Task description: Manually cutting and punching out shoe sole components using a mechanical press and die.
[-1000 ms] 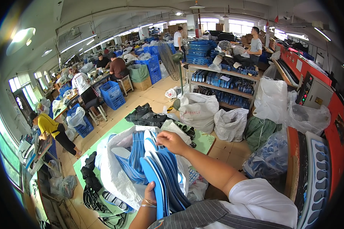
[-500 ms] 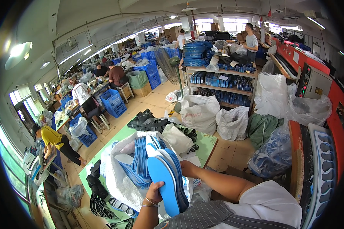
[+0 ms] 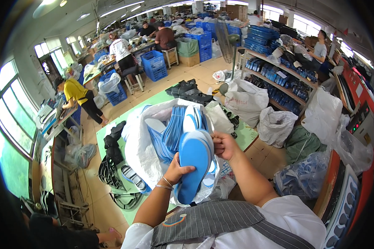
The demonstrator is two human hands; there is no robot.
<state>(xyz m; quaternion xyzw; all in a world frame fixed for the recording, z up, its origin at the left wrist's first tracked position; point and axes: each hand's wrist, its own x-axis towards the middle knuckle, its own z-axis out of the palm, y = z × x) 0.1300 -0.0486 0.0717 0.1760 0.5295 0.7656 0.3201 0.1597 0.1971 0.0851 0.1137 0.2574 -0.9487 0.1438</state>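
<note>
Blue face up, clamps insole stack [image 3: 193, 155] in left hand [image 3: 175, 171], thumb across face, by white sack [image 3: 138, 155]. Curls right hand [image 3: 225, 146] at upper-right edge, can't tell if gripping; shows fingers previously hidden behind stack.

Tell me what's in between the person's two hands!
In the head view, a stack of blue and white sole-shaped pieces is between the left hand and the right hand.
</note>
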